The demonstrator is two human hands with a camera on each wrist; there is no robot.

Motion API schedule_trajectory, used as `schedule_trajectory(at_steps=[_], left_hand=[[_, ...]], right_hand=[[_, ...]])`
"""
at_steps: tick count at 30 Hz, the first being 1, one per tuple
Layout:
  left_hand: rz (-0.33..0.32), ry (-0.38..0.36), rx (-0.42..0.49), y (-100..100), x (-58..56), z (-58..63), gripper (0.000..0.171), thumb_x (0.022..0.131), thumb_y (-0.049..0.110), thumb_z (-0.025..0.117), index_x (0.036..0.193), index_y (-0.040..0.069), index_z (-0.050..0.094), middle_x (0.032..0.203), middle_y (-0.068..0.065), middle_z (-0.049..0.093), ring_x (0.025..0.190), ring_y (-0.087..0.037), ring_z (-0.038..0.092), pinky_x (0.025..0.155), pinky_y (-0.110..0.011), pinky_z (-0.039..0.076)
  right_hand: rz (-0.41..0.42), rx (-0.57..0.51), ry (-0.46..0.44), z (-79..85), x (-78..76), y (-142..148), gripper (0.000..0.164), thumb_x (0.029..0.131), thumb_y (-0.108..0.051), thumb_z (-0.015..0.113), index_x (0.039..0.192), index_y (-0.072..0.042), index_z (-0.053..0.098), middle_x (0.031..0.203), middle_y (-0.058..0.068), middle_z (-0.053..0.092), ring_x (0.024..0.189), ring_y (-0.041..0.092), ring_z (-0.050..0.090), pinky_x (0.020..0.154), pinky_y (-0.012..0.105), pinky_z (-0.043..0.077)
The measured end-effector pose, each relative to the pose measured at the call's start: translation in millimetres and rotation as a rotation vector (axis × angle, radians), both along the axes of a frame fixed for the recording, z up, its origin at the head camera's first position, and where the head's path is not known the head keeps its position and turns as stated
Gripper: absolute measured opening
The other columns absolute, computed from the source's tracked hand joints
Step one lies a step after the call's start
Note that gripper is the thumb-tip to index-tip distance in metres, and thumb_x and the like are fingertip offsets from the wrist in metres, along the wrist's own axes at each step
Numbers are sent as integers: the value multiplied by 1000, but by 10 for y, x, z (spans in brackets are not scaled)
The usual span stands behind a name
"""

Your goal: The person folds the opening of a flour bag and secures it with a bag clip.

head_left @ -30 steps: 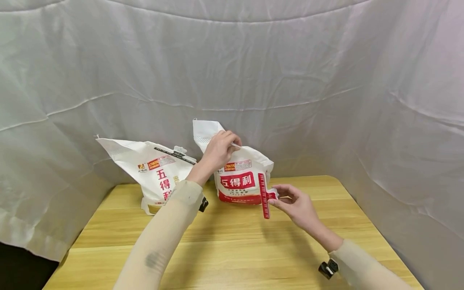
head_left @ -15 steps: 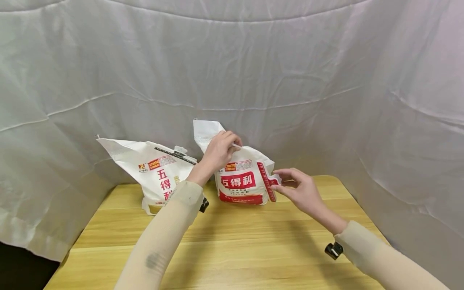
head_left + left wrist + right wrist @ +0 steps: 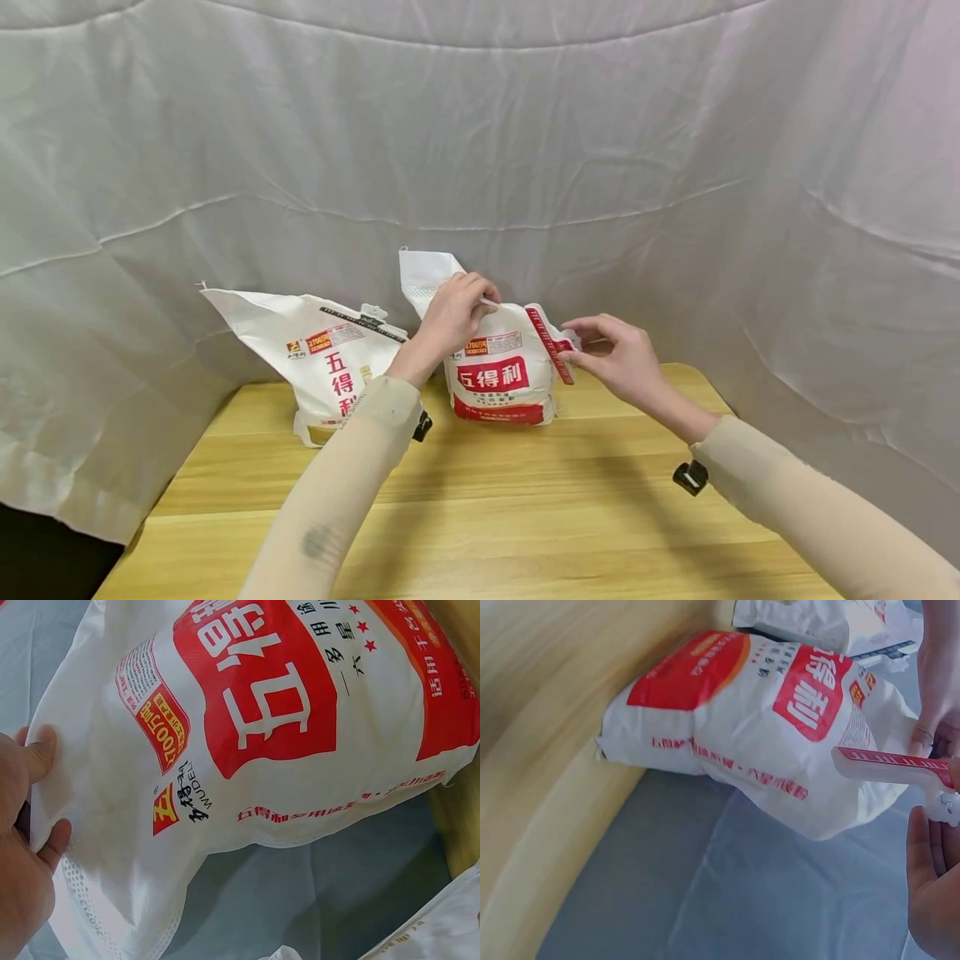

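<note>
A white flour bag (image 3: 491, 393) with red print stands on the table, its top folded and leaning to the left. My left hand (image 3: 453, 313) pinches that top edge, thumb in front as the left wrist view shows. My right hand (image 3: 621, 357) holds a red and white bag sealing clip (image 3: 550, 345) by its tab, between thumb and fingers. In the head view the clip slants across the bag's upper right side. From the right wrist, the clip (image 3: 889, 766) is seen with its long bar pointing over the bag (image 3: 742, 712).
Another white flour bag (image 3: 318, 358) leans at the left, partly behind my left forearm. A black bag clip (image 3: 363, 322) lies across its upper part. The wooden table (image 3: 525, 517) ends at a grey cloth (image 3: 600, 167) hung behind and along the sides.
My right hand has lifted the clip up and away from me, from low in front of the bag to its upper right side, and tilted it. The left hand has kept its hold.
</note>
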State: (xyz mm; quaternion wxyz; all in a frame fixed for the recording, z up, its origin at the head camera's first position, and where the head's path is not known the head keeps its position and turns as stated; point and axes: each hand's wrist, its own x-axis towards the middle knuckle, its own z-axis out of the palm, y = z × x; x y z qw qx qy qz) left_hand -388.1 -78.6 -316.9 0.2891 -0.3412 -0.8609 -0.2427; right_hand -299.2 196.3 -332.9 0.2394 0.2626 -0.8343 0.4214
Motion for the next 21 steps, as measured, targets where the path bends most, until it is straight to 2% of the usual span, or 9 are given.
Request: schedule_trajectory(at_steps=[7,13,18,21], left_hand=[[-2,22,7,-2,-6,-3,8,97,12,74,104,9,71,104,-4,70,99,-24,60,92,-39,49],[3,23,6,1,-9,-7,10,97,15,74,105,10,72,105,-4,70,101,-24,60,93,-38,49],[14,21,7,-2,-13,-9,12,97,15,74,107,9,71,106,-4,70,102,-24,60,95,-38,49],[10,28,13,-3,-11,-8,12,97,14,74,107,8,71,106,-5,70,102,-25,60,94,-39,49]], right_hand=[[-1,53,35,162,-100,-6,35,81,-3,88,114,-3,75,103,9,75,90,21,73,80,32,63],[1,97,87,279,-218,-14,34,78,-2,90,110,0,76,105,11,77,87,22,73,78,29,63],[0,141,106,373,-280,-45,35,77,-3,91,109,1,77,104,13,76,85,26,73,77,41,64],[3,161,103,415,-318,-62,34,78,-4,90,109,1,77,105,14,76,86,27,73,78,43,63]])
